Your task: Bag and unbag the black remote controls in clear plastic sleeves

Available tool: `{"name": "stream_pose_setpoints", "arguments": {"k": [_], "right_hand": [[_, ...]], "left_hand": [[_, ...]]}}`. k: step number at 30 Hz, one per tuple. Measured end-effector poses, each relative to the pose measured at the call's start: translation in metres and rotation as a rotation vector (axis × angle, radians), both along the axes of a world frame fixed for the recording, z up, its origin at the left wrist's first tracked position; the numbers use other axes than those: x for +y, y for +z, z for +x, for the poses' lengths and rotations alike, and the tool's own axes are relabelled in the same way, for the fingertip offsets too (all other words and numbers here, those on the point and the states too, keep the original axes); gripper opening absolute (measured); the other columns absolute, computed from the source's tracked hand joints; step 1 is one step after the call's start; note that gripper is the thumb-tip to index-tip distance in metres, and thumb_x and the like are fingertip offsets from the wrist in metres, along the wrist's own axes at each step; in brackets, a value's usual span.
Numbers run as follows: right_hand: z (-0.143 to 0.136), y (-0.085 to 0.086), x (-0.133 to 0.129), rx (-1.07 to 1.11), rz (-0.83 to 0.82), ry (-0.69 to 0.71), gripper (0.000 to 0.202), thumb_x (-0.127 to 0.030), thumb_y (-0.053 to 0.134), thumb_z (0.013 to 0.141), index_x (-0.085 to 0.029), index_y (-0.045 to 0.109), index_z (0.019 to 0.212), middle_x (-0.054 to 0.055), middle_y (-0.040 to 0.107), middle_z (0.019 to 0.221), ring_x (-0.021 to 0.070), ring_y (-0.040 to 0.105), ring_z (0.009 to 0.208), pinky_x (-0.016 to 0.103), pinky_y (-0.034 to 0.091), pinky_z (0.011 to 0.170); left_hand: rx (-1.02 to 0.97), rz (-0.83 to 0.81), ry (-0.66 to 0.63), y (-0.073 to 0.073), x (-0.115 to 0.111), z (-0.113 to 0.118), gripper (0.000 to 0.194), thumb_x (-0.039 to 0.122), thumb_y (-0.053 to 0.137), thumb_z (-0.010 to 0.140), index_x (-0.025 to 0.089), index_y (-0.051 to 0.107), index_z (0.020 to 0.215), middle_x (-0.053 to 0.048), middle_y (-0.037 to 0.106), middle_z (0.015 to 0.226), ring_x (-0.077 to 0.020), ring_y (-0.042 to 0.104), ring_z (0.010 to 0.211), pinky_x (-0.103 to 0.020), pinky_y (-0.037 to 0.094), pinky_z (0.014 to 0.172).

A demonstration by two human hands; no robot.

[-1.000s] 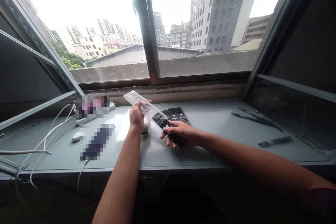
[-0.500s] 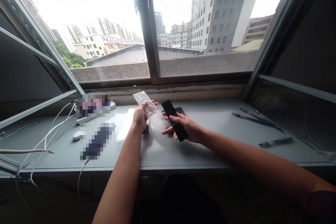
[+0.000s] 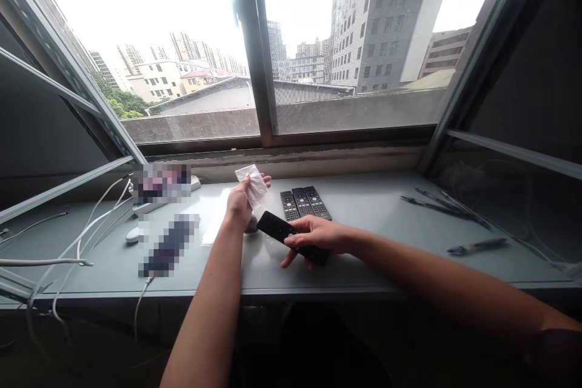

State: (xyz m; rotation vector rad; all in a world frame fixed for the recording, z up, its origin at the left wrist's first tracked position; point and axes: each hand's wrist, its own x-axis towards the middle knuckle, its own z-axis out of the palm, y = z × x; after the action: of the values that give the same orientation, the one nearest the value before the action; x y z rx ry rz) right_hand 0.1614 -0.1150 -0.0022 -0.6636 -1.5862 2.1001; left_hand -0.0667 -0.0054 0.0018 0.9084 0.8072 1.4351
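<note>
My left hand [image 3: 239, 201] grips a thin, translucent plastic bag [image 3: 254, 185], its thumb lying on top and fingertips showing past the far edge. In my right hand [image 3: 318, 234] is a black remote control [image 3: 278, 229], tilted so its far end points left towards the bag's lower part. Whether that end touches the bag I cannot tell. Beyond the right hand, three black remote controls [image 3: 305, 203] lie side by side on the desk. A small dark object [image 3: 251, 224] beside my left wrist is mostly hidden.
White sheets or bags [image 3: 217, 218] lie left of my left hand on the grey desk [image 3: 373, 200]. Further left are a white power strip [image 3: 195, 182], cables [image 3: 79, 242] and blurred-out items. Thin black cables or tools [image 3: 436, 206] and a pen-like object [image 3: 477, 247] lie at the right.
My right hand has lowered slightly and turned its remote control leftward, uncovering the three on the desk. The bag in my left hand has changed shape and now looks shorter.
</note>
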Motion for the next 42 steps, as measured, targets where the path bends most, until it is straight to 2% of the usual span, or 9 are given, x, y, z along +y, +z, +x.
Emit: {"name": "stream_pose_setpoints", "arguments": {"k": [8, 14, 18, 23, 28, 32, 36, 39, 42], "right_hand": [[-0.002, -0.004, 0.001, 0.034, 0.076, -0.09, 0.05, -0.052, 0.091, 0.088, -0.015, 0.07, 0.115, 0.012, 0.083, 0.096, 0.0318, 0.084, 0.101, 0.025, 0.063, 0.054], [-0.002, -0.006, 0.007, 0.119, 0.091, -0.255, 0.049, -0.049, 0.089, 0.09, -0.015, 0.072, 0.12, 0.013, 0.081, 0.097, 0.0322, 0.084, 0.1, 0.025, 0.064, 0.054], [-0.001, -0.004, 0.006, 0.205, 0.122, -0.278, 0.05, -0.044, 0.087, 0.093, -0.018, 0.074, 0.133, 0.018, 0.077, 0.131, 0.0372, 0.081, 0.117, 0.025, 0.064, 0.053], [-0.001, 0.002, 0.003, 0.277, 0.099, -0.324, 0.046, -0.04, 0.085, 0.093, -0.022, 0.075, 0.134, 0.017, 0.058, 0.164, 0.0366, 0.082, 0.114, 0.024, 0.062, 0.049], [-0.001, -0.001, 0.005, 0.27, 0.097, -0.328, 0.041, -0.038, 0.084, 0.094, -0.021, 0.077, 0.13, 0.017, 0.056, 0.165, 0.0325, 0.083, 0.108, 0.023, 0.061, 0.049], [-0.001, -0.006, 0.008, 0.25, 0.102, -0.297, 0.045, -0.04, 0.084, 0.095, -0.02, 0.075, 0.134, 0.018, 0.066, 0.153, 0.0285, 0.082, 0.101, 0.024, 0.062, 0.051], [0.0, -0.011, 0.01, 0.223, 0.067, -0.292, 0.049, -0.043, 0.085, 0.094, -0.019, 0.072, 0.135, 0.014, 0.078, 0.122, 0.0229, 0.08, 0.082, 0.027, 0.063, 0.054], [0.0, -0.013, 0.01, 0.215, 0.046, -0.293, 0.049, -0.044, 0.087, 0.092, -0.019, 0.071, 0.131, 0.011, 0.078, 0.108, 0.0204, 0.078, 0.075, 0.028, 0.063, 0.055], [-0.001, -0.013, 0.01, 0.205, 0.037, -0.286, 0.047, -0.045, 0.089, 0.091, -0.019, 0.072, 0.126, 0.009, 0.078, 0.104, 0.0194, 0.076, 0.073, 0.028, 0.062, 0.055]], "left_hand": [[-0.055, -0.03, 0.016, -0.001, 0.001, -0.002, 0.04, 0.044, 0.069, 0.099, 0.009, 0.075, 0.119, -0.017, 0.082, 0.105, -0.0243, 0.079, 0.089, -0.034, 0.062, 0.081], [-0.001, -0.047, -0.081, -0.002, -0.002, 0.003, 0.035, 0.009, 0.08, 0.08, 0.013, 0.075, 0.114, -0.011, 0.08, 0.102, -0.0163, 0.075, 0.082, -0.027, 0.06, 0.08], [-0.207, -0.034, -0.087, 0.005, -0.004, -0.002, 0.042, 0.001, 0.066, 0.082, 0.015, 0.073, 0.121, -0.005, 0.074, 0.093, -0.0118, 0.069, 0.074, -0.023, 0.057, 0.074], [-0.467, 0.046, -0.12, 0.009, -0.01, -0.017, 0.06, 0.001, 0.049, 0.09, 0.02, 0.063, 0.145, 0.001, 0.058, 0.081, -0.0069, 0.049, 0.054, -0.021, 0.049, 0.06], [-0.478, 0.14, -0.121, 0.005, -0.014, -0.023, 0.066, 0.001, 0.051, 0.094, 0.028, 0.058, 0.154, 0.003, 0.055, 0.081, -0.0069, 0.043, 0.052, -0.022, 0.047, 0.06], [-0.45, 0.144, -0.127, 0.009, -0.013, -0.027, 0.056, 0.003, 0.051, 0.093, 0.022, 0.065, 0.144, 0.0, 0.058, 0.084, -0.0075, 0.043, 0.053, -0.021, 0.044, 0.057], [-0.282, 0.081, 0.06, 0.015, -0.004, -0.046, 0.031, 0.013, 0.06, 0.093, 0.019, 0.069, 0.122, -0.003, 0.064, 0.088, -0.0081, 0.048, 0.056, -0.02, 0.039, 0.052], [0.106, -0.022, 0.41, 0.013, 0.005, -0.075, 0.034, 0.014, 0.067, 0.086, 0.02, 0.069, 0.12, -0.003, 0.068, 0.086, -0.0117, 0.056, 0.06, -0.021, 0.042, 0.056], [0.559, -0.067, 0.518, 0.006, 0.009, -0.108, 0.04, 0.014, 0.076, 0.078, 0.02, 0.073, 0.118, -0.003, 0.071, 0.082, -0.0179, 0.065, 0.07, -0.027, 0.049, 0.07]]}}
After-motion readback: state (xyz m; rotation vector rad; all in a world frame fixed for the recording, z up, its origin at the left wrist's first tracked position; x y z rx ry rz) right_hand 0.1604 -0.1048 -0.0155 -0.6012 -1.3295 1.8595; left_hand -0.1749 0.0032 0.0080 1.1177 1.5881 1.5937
